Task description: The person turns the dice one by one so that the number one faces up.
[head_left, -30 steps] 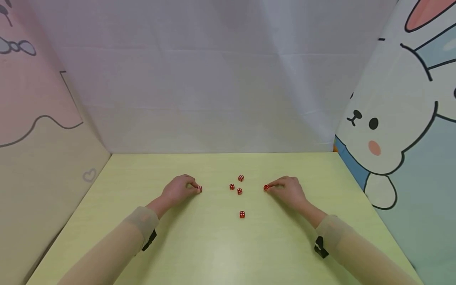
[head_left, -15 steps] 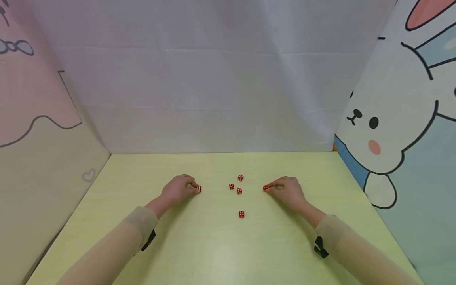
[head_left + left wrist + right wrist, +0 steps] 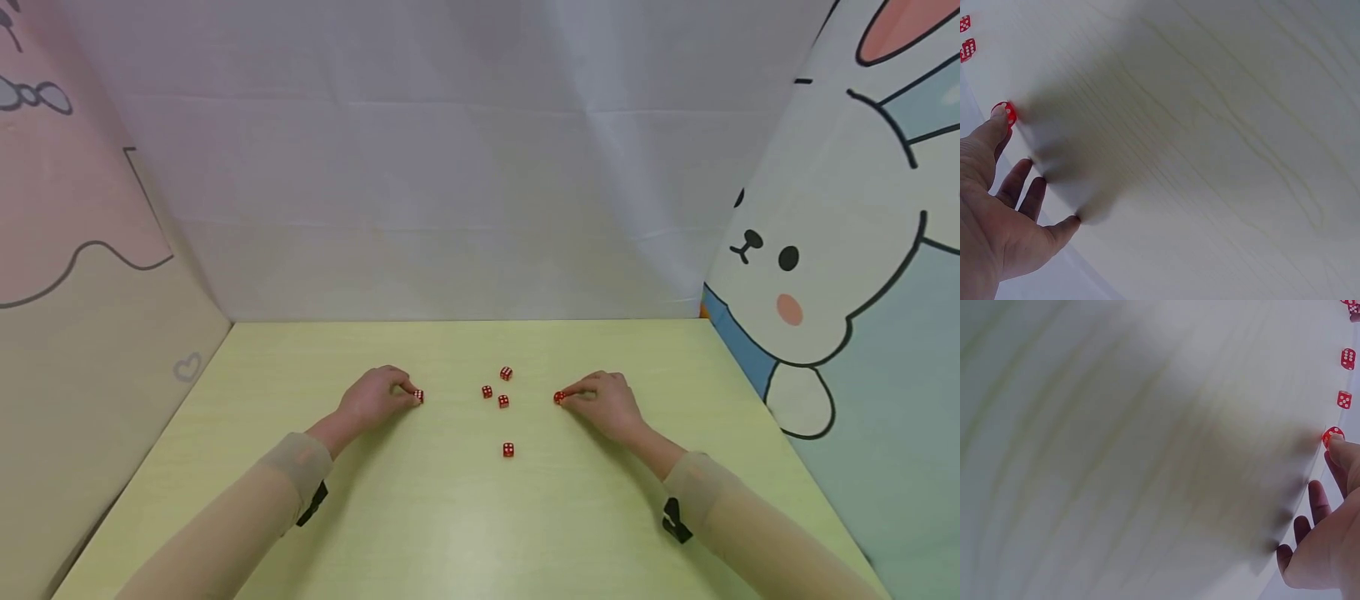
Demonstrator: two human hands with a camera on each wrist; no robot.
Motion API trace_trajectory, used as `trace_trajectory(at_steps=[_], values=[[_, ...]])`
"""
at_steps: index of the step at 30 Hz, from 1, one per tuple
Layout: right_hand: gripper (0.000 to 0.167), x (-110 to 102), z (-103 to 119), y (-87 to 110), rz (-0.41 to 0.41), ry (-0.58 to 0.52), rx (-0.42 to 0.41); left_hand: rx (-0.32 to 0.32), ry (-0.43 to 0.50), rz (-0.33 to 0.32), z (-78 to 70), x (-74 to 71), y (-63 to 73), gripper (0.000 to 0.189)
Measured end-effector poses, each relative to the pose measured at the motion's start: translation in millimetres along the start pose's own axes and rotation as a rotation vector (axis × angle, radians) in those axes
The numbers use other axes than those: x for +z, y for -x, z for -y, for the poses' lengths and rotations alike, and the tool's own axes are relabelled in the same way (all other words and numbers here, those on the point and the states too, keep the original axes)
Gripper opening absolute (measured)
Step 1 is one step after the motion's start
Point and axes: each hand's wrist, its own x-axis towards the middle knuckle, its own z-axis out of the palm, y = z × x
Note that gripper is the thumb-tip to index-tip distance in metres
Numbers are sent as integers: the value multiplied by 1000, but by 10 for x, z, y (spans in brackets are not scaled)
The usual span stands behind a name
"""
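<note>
My left hand [image 3: 377, 401] pinches a red die [image 3: 419, 397] with white pips between thumb and finger, at the table surface. On the other side, my right hand [image 3: 606, 406] pinches a second red die [image 3: 559, 397] in the same way. Both wrist views show the thumb partly covering the left die [image 3: 1010, 112] and the right die [image 3: 1333, 434], other fingertips at the tabletop. Between the hands lie a far die [image 3: 506, 373], a left die [image 3: 487, 392] and a middle die [image 3: 503, 402], close together but apart. A nearer die [image 3: 508, 450] lies alone toward me.
The pale yellow-green table [image 3: 465, 533] ends at a white cloth backdrop [image 3: 465, 208]. A pink and cream panel [image 3: 82, 350] stands along the left edge. Along the right edge is a panel with a cartoon rabbit [image 3: 825, 250].
</note>
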Motion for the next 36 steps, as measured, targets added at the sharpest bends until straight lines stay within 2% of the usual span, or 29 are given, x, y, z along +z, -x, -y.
trace_trajectory(at_steps=[9,36], values=[[19,-20,8,20,4,-15,23,0,4,-7,-11,-24,6,7],[14,-30,-31,92,-29,45,-7,16,-12,-9,-18,-36,25,8]])
